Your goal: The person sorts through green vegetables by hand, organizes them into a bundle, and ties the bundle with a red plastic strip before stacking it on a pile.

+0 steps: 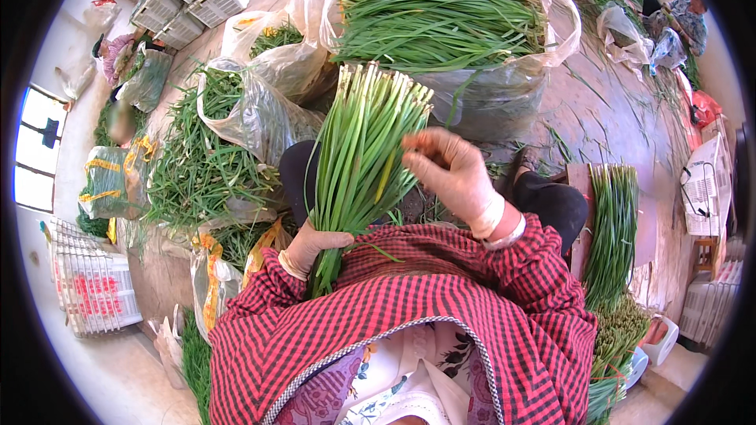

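My gloved left hand (319, 243) is closed round the lower, leafy part of a bunch of green garlic chives (369, 141), whose pale cut ends fan out at the top. One yellowed blade shows among the green ones. At the right edge of the bunch is my gloved right hand (452, 174), raised with its fingers curled and thumb near the fingertips; whether a thin blade lies between them I cannot tell. Beyond the bunch, a large clear plastic bag (490, 100) holds a thick stack of chives laid flat.
Loose chives (207, 171) heap up at my left beside an opened plastic bag (260, 112). On my right, a neat chive bundle (611, 230) lies on a board (647, 212). White plastic crates (97, 289) stand far left. Two other people (682, 20) sit farther off.
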`<state>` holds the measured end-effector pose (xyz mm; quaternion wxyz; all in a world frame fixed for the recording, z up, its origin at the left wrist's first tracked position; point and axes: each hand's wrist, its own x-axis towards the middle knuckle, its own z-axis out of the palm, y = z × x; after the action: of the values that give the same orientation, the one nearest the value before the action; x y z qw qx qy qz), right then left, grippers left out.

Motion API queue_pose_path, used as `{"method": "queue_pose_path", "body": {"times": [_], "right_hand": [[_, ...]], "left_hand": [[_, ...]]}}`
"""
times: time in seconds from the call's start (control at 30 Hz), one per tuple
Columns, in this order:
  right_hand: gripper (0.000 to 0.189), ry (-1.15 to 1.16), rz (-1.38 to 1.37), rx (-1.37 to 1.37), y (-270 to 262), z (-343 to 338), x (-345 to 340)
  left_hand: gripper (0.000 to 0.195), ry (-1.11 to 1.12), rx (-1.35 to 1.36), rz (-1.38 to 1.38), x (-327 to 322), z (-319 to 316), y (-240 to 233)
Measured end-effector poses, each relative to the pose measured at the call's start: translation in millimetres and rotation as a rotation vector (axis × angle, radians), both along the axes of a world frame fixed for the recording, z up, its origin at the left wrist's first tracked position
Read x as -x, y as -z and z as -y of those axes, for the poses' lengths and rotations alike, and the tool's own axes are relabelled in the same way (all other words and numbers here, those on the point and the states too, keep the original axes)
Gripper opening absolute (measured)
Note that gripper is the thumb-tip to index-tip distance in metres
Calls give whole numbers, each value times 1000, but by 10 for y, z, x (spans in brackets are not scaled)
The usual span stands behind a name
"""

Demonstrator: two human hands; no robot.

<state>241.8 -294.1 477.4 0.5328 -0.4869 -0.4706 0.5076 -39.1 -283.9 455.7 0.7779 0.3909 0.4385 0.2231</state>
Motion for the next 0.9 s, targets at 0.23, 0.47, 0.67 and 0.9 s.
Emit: {"method": "queue_pose_path", "body": {"times": [0.23,0.47,0.67,0.9], "right_hand": [[28,200,438,-62,-95,-204,-30],[29,62,-43,263,164,-338,-123],[18,309,812,-56,328,-336,-354],[16,445,1166,86,619,-47,-1253]], "left_hand": [[61,3,-3,31,10,50,114],[54,81,-92,30,26,36,199],[54,92,-67,19,-44,22,-8],[54,108,-23,88,28,-11,-90]]}}
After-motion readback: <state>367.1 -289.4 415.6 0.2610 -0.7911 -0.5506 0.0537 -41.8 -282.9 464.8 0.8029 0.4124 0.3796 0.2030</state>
